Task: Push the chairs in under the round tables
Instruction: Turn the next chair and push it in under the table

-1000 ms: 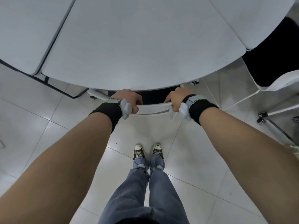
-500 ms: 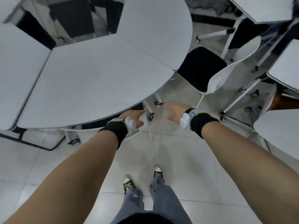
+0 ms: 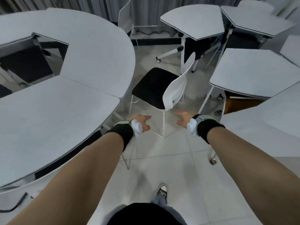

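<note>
Ahead, chair (image 3: 155, 88) just beyond both empty hands, untouched

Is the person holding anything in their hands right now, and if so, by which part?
Nothing is held. The left hand and the right hand are both open and empty, short of the chair with the black seat and white back.

Both bare forearms stretch forward toward twelve o'clock, each wrist wrapped in a black band carrying a white device. The left hand (image 3: 140, 122) has loosely spread fingers and grips nothing. The right hand (image 3: 183, 119), at its three o'clock, is likewise spread, palm down, empty.
</note>
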Available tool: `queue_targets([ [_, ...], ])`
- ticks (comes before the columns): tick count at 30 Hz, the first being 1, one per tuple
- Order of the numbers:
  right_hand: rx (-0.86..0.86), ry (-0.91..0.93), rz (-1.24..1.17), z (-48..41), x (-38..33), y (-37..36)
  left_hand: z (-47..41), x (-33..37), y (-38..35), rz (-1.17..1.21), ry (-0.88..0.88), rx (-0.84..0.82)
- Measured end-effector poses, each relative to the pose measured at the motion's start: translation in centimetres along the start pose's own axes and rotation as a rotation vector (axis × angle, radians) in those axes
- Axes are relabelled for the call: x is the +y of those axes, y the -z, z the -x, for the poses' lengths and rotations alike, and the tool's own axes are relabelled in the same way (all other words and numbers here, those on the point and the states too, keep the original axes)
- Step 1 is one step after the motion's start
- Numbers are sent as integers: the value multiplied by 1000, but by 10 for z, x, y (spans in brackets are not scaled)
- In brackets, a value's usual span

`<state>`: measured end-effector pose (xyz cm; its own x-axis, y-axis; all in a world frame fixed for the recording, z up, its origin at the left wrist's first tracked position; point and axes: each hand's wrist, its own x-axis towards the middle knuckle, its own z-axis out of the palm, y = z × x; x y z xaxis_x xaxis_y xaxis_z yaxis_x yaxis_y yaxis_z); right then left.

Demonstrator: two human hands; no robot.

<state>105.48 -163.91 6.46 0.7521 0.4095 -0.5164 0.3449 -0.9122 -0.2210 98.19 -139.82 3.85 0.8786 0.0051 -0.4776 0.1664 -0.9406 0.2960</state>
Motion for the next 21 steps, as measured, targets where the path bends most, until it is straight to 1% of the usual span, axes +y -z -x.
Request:
queue_targets([
  [2, 39, -13, 33, -11, 35, 18, -23, 31, 7, 25, -4, -4],
  [5, 64, 8, 27, -24, 54, 30, -42, 45, 14, 19, 3, -7],
  [8, 35, 12, -23, -47, 84, 47, -75, 63, 25, 4, 22, -18],
  [10, 8, 36, -69, -65, 99, 61, -102, 75, 37, -5, 1, 2],
  [13, 14, 46, -29, -97, 121, 84, -149, 92, 57, 5, -43, 20],
  [15, 6, 10, -58, -133, 141, 109, -205, 106, 77, 21, -62, -2],
  [16, -8, -4, -69, -139, 144, 115, -212, 109, 84, 17, -52, -7],
  [19, -48, -37, -9, -181, 164, 144, -265, 125, 106, 34, -32, 1],
  [21, 2, -51, 35, -196, 166, 153, -284, 128, 113, 67, -39, -17],
])
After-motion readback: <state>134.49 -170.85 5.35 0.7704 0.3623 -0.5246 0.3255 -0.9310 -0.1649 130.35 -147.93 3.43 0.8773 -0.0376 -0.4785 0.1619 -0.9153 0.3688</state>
